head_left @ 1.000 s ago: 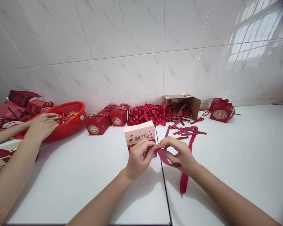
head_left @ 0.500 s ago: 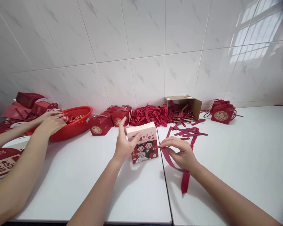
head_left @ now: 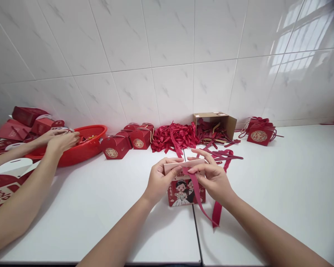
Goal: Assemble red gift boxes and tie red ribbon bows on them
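Observation:
A small red and pale pink gift box [head_left: 180, 193] with a cartoon bride and groom stands upright over the seam between two white tables. My left hand [head_left: 161, 178] pinches its pale top flap from the left, thumb in front and fingers behind. At the right side of the flap, my right hand [head_left: 211, 176] is closed with thumb and index finger on a dark red ribbon [head_left: 198, 196], held against the box top. The ribbon's loose length hangs down over the box front to the table. Exactly where the ribbon's end lies at the flap is hidden by my fingers.
Several filled-looking red boxes [head_left: 115, 146] stand by the wall, beside a heap of red ribbons [head_left: 174, 137] and an open carton [head_left: 228, 126] of red strips. A finished-looking red box [head_left: 260, 134] is at right. At left, another person's hands [head_left: 62, 141] reach into a red basin [head_left: 80, 155].
The gift box has moved right and toward me. My right hand has brought the ribbon from beside the box onto its top flap. My left hand has shifted to grip the flap.

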Available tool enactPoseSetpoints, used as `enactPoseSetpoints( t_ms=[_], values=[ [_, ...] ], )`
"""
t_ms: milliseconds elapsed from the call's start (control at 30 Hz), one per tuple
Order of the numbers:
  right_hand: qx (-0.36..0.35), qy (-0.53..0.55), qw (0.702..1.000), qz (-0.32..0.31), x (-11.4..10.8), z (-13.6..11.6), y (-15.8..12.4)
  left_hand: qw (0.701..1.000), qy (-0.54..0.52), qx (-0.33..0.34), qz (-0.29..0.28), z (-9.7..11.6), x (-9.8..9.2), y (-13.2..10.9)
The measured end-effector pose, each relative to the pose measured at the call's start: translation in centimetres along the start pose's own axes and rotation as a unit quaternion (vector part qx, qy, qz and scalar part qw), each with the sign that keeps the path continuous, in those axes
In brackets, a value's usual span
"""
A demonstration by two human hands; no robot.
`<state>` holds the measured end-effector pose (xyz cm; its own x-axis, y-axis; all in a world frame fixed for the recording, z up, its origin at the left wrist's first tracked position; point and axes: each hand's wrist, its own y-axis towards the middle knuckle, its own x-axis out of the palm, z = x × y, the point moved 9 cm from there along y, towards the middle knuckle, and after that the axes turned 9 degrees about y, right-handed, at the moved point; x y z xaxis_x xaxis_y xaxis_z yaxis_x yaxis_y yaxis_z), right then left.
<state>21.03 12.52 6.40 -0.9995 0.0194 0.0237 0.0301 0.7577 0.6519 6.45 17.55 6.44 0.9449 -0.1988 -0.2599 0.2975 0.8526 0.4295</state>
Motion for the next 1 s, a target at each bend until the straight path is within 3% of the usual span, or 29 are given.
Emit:
enactPoseSetpoints(
  t_ms=[300, 733, 867, 1000],
  values=[
    [0.004, -0.001, 1.000, -0.006, 0.3, -0.1, 0.1, 0.999, -0.012, -0.033, 0.003, -0.4, 0.3, -0.5],
    [-0.079, -0.063, 0.994, 0.028, 0.3, -1.7, -0.3, 0.997, -0.037, 0.041, -0.060, 0.6, 1.3, -1.6],
    [-0.025, 0.031, 0.997, 0.064, 0.2, -0.2, -0.1, 0.995, -0.029, 0.076, -0.060, 1.0, 1.3, -1.8],
    [0.080, 0.083, 0.992, 0.051, 1.3, 1.2, 0.0, 0.997, -0.053, 0.038, -0.038, 1.3, 1.0, -2.2]
  ],
)
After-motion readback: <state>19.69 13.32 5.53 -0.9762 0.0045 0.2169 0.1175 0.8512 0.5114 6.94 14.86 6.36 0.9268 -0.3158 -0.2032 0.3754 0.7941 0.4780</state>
